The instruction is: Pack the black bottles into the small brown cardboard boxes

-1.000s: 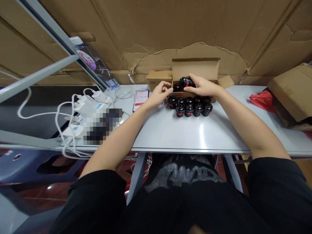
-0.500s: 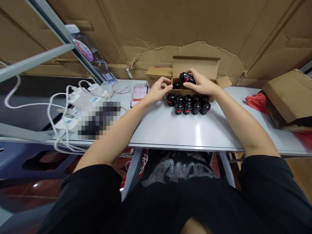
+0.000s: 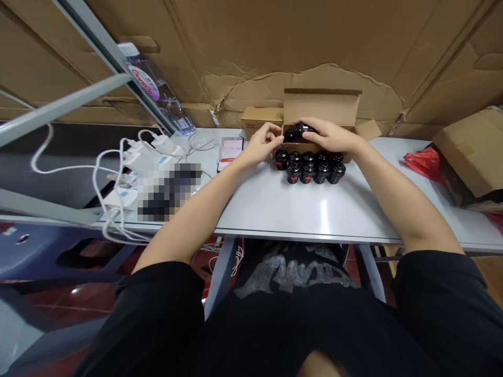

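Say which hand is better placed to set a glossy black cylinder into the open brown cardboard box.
Right, probably: the right hand grips a red-marked cylinder at the mouth of the box; the left hand is by its left edge, apparently holding no cylinder.

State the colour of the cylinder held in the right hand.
The cylinder is black with a small red patch, best seen in the head view.

Light: moderate, dimmer below tabletop [image 3: 267, 207] | glare: white streak on it | edges: wide-angle stretch | pixelated patch [image 3: 168, 196], left
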Demonstrator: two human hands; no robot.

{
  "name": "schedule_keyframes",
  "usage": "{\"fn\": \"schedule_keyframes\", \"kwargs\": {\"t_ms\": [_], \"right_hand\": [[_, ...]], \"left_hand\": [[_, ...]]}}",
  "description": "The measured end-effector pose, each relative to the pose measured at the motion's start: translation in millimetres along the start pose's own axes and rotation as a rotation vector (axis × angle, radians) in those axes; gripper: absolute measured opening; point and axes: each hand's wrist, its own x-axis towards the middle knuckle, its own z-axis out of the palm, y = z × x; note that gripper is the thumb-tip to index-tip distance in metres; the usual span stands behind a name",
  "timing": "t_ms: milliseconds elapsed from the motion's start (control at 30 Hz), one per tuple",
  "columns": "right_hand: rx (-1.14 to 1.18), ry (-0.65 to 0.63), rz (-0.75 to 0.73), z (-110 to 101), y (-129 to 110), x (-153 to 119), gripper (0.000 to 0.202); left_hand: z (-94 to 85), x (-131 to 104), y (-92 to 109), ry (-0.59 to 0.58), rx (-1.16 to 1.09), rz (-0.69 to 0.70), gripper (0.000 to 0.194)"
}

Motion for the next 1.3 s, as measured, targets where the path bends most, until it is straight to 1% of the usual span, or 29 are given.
{"fn": "schedule_keyframes", "kwargs": {"t_ms": [67, 167, 333, 467, 533, 633, 700, 767, 833, 933, 1000, 1133, 1300], "right_hand": [[-0.03, -0.004, -0.008, -1, -1, 1, 0.082], [-0.044, 0.026, 0.003, 1, -1, 2, 0.081], [-0.067, 0.071, 0.088, 4, 1, 3, 0.078], [-0.091, 0.048, 0.131, 6, 3, 4, 0.076], [-0.079, 0.053, 0.128, 7, 3, 4, 0.073], [-0.007, 0.115, 0.121, 6, 0, 2, 0.069], [0.034, 0.152, 0.144, 5, -3, 3, 0.066], [0.038, 0.16, 0.17, 2, -6, 5, 0.063], [0.003, 0.131, 0.175, 1, -10, 11, 0.058], [-0.075, 0.028, 0.176, 4, -18, 25, 0.049], [-0.083, -0.024, 0.182, 8, -24, 34, 0.049], [-0.023, -0.043, 0.152, 14, -34, 40, 0.058], [-0.063, -0.033, 0.154, 12, -32, 36, 0.049]], "left_hand": [[-1.5, 2, -4, 0.001, 0.018, 0.027, 0.019], [-2.8, 3, -9, -0.004, 0.029, 0.05, 0.021], [-1.5, 5, -12, -0.006, 0.003, 0.038, 0.022], [-1.4, 5, -14, -0.011, -0.006, 0.037, 0.022], [-2.1, 5, -15, -0.016, -0.001, 0.044, 0.022], [-2.9, 6, -17, -0.014, 0.018, 0.052, 0.024], [-2.7, 7, -18, -0.008, 0.036, 0.06, 0.024], [-1.8, 8, -18, 0.001, 0.062, 0.074, 0.023], [-0.7, 8, -18, 0.008, 0.085, 0.084, 0.022], [0.5, 6, -15, 0.016, 0.107, 0.084, 0.022], [0.7, 5, -13, 0.016, 0.118, 0.077, 0.023], [0.3, 4, -12, 0.008, 0.134, 0.071, 0.027], [-0.4, 4, -13, 0.011, 0.156, 0.081, 0.029]]}}
